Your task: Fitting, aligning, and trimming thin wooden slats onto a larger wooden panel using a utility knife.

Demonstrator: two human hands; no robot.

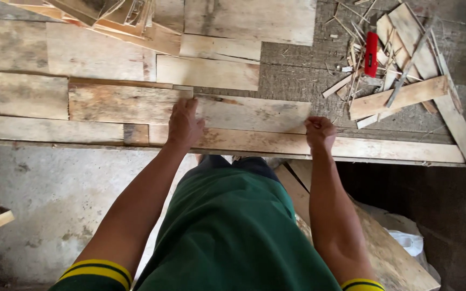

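The counter (39, 132) is a rough wooden top, patched over with pale offcut boards laid flat side by side, and it runs across the whole view above a stained concrete floor (49, 205). On its near edge, in front of the person, lies the board (254, 113), a long flat plank with a darker knot streak near its left end; it rests on a longer strip that forms the counter's front lip. The left hand (183, 125) lies palm down on the board's left end, fingers (187, 105) stretched out and close together, pressing rather than gripping. The right hand (320, 133) sits at the board's right end, fingers curled into a loose fist around something thin; what it is I cannot tell. The board looks stiff, dry and fairly light for its length, rough-sawn and likely splintery, not slippery; it should bear a firm press flat, and is best taken by its long edges or both ends, away from the split-looking knot. To the right, well apart, lies a heap of scraps (405, 91), thin slats and slivers, with a small red tool (371, 53) among them.
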